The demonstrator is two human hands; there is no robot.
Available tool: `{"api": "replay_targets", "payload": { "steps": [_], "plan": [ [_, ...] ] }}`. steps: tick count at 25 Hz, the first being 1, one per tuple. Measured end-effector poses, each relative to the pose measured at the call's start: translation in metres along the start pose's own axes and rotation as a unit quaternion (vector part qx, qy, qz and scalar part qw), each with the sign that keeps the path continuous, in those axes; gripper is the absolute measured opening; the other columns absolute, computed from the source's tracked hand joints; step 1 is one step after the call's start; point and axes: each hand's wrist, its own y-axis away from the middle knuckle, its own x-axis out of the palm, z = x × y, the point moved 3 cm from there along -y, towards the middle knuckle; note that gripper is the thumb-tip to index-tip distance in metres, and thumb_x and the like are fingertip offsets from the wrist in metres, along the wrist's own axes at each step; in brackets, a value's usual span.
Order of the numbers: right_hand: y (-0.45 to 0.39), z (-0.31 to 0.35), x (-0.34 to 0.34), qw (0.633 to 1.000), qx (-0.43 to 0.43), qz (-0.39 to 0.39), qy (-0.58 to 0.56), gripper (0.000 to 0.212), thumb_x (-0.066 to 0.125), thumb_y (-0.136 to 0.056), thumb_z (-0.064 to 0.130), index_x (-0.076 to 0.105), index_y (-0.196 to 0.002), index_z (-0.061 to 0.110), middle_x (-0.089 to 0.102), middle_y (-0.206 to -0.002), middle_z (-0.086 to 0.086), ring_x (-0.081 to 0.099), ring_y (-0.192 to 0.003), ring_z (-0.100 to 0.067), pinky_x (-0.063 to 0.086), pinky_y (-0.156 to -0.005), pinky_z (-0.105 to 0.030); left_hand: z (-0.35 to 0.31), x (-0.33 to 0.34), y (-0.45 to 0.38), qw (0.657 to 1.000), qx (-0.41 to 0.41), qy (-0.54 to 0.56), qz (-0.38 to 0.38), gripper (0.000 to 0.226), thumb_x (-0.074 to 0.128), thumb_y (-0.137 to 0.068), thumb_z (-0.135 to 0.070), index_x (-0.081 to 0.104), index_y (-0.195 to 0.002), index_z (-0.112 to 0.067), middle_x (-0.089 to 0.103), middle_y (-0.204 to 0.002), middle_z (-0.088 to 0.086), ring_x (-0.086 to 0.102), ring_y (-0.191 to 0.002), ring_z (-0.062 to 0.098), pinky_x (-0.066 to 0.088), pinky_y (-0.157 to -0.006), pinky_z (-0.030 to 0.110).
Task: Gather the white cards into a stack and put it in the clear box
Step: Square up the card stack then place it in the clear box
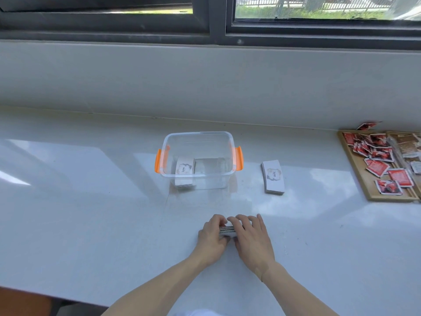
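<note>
Centrally, clear box (pixel 198 159) on bench (pixel 91 190): one card stack (pixel 184 173) inside. Nearer than box: left hand (pixel 213 239) and right hand (pixel 250 238) both gripping card pile (pixel 226 229). Right of box: loose stack (pixel 273 180).

White counter (pixel 91 201): box (pixel 198 135), stack (pixel 273 179), tray (pixel 364 190).

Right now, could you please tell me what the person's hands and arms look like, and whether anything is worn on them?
Both the left hand and the right hand are bare: no gloves, rings, watch or bracelets show. The forearms are uncovered too, with no sleeves in view. A bit of white cloth shows at the bottom edge.
</note>
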Motion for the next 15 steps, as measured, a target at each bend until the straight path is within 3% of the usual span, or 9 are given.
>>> {"api": "replay_targets", "payload": {
  "steps": [2,4,7,9,11,13,15],
  "plan": [
    [0.0,0.0,0.001,1.0,0.002,0.004,-0.005,0.046,0.057,-0.082,0.006,0.053,-0.124,0.025,0.059,-0.113,0.004,0.053,-0.102,-0.029,0.029,-0.113,-0.052,0.002,-0.001,0.003,0.999,-0.024,-0.02,-0.034,0.024,0.065,-0.083,-0.021,0.051,-0.102,-0.024,0.058,-0.098,-0.011,0.054,-0.099,0.016,0.043,-0.091,0.038],
    [0.0,-0.001,-0.003,0.999,0.015,0.006,-0.03,0.036,0.056,-0.084,0.007,0.057,-0.115,0.026,0.059,-0.102,0.004,0.051,-0.092,-0.027,0.034,-0.108,-0.048,0.002,-0.004,0.002,0.998,-0.038,0.028,-0.037,0.018,0.069,-0.081,-0.019,0.058,-0.095,-0.024,0.061,-0.095,-0.011,0.056,-0.097,0.017,0.045,-0.088,0.033],
    [-0.002,-0.001,-0.014,0.981,0.063,0.005,-0.185,0.02,0.06,-0.086,0.021,0.057,-0.104,0.029,0.063,-0.095,0.005,0.052,-0.085,-0.021,0.045,-0.085,-0.038,-0.006,-0.017,0.003,0.988,-0.011,0.143,-0.057,0.021,0.072,-0.079,-0.007,0.061,-0.093,-0.019,0.063,-0.098,-0.004,0.059,-0.093,0.013,0.043,-0.077,0.012],
    [-0.004,0.001,-0.02,0.956,0.104,0.02,-0.273,0.012,0.063,-0.082,0.028,0.055,-0.09,0.027,0.064,-0.084,0.006,0.057,-0.078,-0.019,0.047,-0.068,-0.037,-0.015,-0.028,0.003,0.99,0.082,0.089,-0.069,0.027,0.067,-0.081,-0.002,0.061,-0.1,-0.019,0.058,-0.103,-0.004,0.058,-0.094,0.008,0.041,-0.078,0.014],
    [-0.003,0.004,-0.022,0.963,0.11,0.005,-0.247,0.018,0.064,-0.079,0.034,0.048,-0.079,0.025,0.061,-0.071,0.006,0.055,-0.068,-0.019,0.043,-0.057,-0.035,-0.028,-0.033,0.009,0.975,0.201,-0.035,-0.083,0.037,0.061,-0.08,0.002,0.059,-0.109,-0.02,0.055,-0.104,-0.002,0.057,-0.091,0.013,0.044,-0.078,0.021],
    [-0.002,0.007,-0.023,0.954,0.133,-0.017,-0.269,0.02,0.065,-0.079,0.035,0.047,-0.075,0.027,0.06,-0.065,0.007,0.054,-0.062,-0.017,0.043,-0.054,-0.034,-0.036,-0.034,0.012,0.943,0.279,-0.139,-0.117,0.049,0.058,-0.076,0.005,0.056,-0.115,-0.022,0.056,-0.103,0.002,0.054,-0.085,0.018,0.042,-0.076,0.024],
    [0.0,0.008,-0.023,0.928,0.168,-0.041,-0.329,0.016,0.067,-0.079,0.034,0.052,-0.078,0.027,0.064,-0.064,0.006,0.058,-0.062,-0.016,0.046,-0.055,-0.036,-0.041,-0.032,0.017,0.922,0.308,-0.185,-0.145,0.058,0.058,-0.073,0.005,0.053,-0.122,-0.025,0.057,-0.108,0.001,0.053,-0.093,0.018,0.039,-0.084,0.024]
  ]
}}
